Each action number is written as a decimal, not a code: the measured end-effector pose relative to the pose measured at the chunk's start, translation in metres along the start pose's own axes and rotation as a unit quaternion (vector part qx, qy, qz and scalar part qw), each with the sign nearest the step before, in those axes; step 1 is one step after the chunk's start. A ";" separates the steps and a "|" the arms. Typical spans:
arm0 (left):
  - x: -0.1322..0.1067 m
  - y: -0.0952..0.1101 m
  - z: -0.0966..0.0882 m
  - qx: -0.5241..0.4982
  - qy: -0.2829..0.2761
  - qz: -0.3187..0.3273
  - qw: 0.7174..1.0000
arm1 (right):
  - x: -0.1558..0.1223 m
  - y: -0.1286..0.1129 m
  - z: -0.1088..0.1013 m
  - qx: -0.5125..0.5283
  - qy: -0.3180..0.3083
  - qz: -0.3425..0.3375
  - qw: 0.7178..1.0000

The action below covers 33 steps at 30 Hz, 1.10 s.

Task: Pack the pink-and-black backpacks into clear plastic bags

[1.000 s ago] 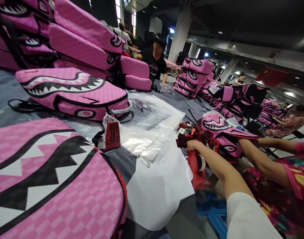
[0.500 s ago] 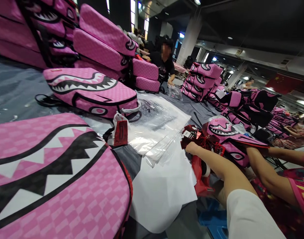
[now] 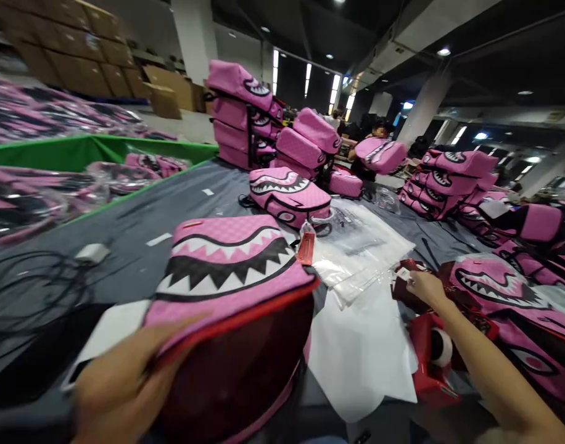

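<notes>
In the head view, a pink backpack (image 3: 231, 265) with a shark-mouth print lies in front of me, its red-edged front panel lifted and the dark inside showing. My left hand (image 3: 129, 376), blurred, is closed on the near left edge of that panel. Off to the right, my right hand (image 3: 425, 287) is closed at a pile of shiny red hang tags (image 3: 477, 324); its fingertips are partly hidden. Beside that wrist is a red tape dispenser (image 3: 430, 385) with a white roll. A second pink backpack (image 3: 287, 191) lies behind, with a red tag (image 3: 305, 248) near its handle.
Clear plastic bags (image 3: 356, 246) and white paper sheets (image 3: 361, 351) cover the middle of the table. Stacked pink backpacks (image 3: 236, 117) stand behind. Black cables (image 3: 37, 296) lie at left, by a green-edged bin (image 3: 116, 151). A person (image 3: 379, 129) is across the table.
My view has swung left and back. My left hand has come into view on the near backpack, whose open inside now shows. My right hand stays by the red tags. The person opposite has a backpack raised before them.
</notes>
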State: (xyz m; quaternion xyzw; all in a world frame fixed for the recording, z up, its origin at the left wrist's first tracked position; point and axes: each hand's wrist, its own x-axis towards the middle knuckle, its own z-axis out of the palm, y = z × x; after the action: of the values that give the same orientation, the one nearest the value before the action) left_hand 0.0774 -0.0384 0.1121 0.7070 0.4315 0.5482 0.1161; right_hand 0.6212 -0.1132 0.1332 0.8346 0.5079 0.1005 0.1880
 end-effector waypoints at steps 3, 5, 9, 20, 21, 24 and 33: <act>0.043 0.014 -0.001 -0.021 -0.011 -0.090 0.996 | -0.049 -0.054 -0.030 0.096 0.288 -0.181 0.935; 0.066 0.023 0.003 -0.053 -0.044 -0.116 0.991 | -0.096 -0.110 -0.044 0.175 0.470 -0.366 0.784; 0.089 0.026 0.008 -0.082 -0.098 -0.108 0.986 | -0.150 -0.238 -0.069 0.265 0.567 -0.557 0.545; 0.065 0.005 -0.010 -0.112 -0.183 -0.055 0.975 | -0.091 -0.262 -0.103 0.368 0.534 -0.462 0.605; 0.053 0.002 -0.013 -0.106 -0.208 -0.019 0.972 | -0.093 -0.251 -0.106 0.415 0.540 -0.433 0.590; 0.007 -0.014 -0.023 -0.081 -0.309 0.119 0.940 | -0.095 -0.234 -0.123 0.536 0.479 -0.365 0.592; -0.072 -0.110 -0.019 -0.115 -0.079 -0.163 0.977 | -0.053 -0.322 -0.128 0.304 0.186 -0.598 0.718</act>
State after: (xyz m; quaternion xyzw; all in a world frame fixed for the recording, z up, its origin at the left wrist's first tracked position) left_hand 0.0061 -0.0311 0.0008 0.6499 0.4648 0.5102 0.3182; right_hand 0.2903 0.0002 0.1171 0.3337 0.9293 -0.0392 -0.1533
